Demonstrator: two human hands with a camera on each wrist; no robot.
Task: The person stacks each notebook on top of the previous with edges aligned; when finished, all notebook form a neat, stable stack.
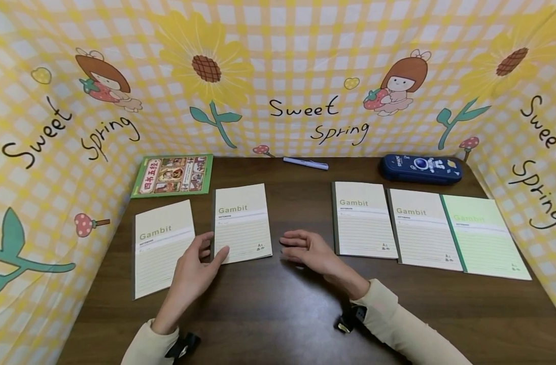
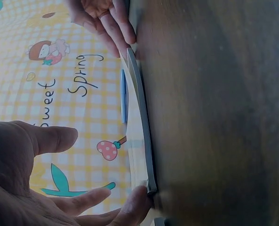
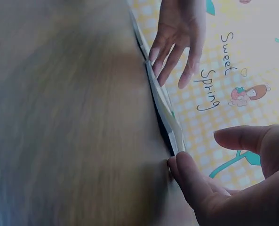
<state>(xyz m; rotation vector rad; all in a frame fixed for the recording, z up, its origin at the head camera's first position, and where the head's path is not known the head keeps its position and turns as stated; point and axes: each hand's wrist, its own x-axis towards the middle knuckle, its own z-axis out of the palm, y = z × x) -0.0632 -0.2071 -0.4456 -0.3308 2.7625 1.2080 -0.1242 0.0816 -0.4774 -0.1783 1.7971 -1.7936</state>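
At notebook, left fingers touch, open.

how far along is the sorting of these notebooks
Laid out flat so far: five notebooks, two on the left and three overlapping on the right. In hand: the left hand has straight fingers on the corner of the middle notebook; the right hand hovers open beside it, apart from it. Untouched: the far-left notebook, green book, pen and pencil case.

Left hand touching near corner of middle Gambit notebook; right hand just beside it, fingers relaxed, on dark table.
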